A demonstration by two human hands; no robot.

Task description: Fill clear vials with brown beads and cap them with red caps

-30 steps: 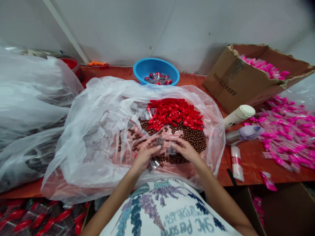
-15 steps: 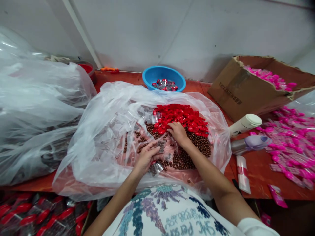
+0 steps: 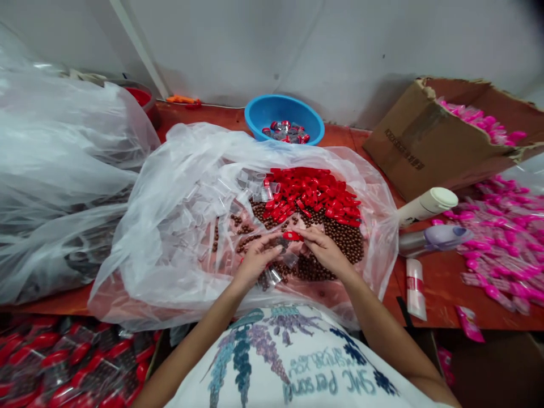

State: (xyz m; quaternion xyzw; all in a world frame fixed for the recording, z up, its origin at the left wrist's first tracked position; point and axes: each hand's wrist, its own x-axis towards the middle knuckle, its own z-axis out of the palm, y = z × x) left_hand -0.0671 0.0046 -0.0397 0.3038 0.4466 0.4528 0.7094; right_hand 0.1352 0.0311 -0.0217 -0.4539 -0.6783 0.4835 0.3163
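Note:
My left hand (image 3: 254, 263) is closed around a small clear tube filled with brown beads (image 3: 278, 245), with more clear tubes tucked under its palm. My right hand (image 3: 326, 249) pinches a red cap (image 3: 291, 236) and holds it against the top of that tube. Both hands rest over an open clear plastic bag (image 3: 178, 226). Inside the bag lie a heap of red caps (image 3: 314, 195), a spread of brown beads (image 3: 344, 238) and several empty clear tubes (image 3: 250, 190).
A blue bowl (image 3: 284, 112) with finished red-capped tubes stands behind the bag. A cardboard box (image 3: 442, 136) of pink packets, a white bottle (image 3: 427, 205), a purple-capped bottle (image 3: 436, 238) and loose pink packets (image 3: 505, 238) lie at the right. Big plastic bags (image 3: 63, 170) fill the left.
My right hand went to the red caps, took one, and came back to the tube in my left hand. The left hand stayed in place.

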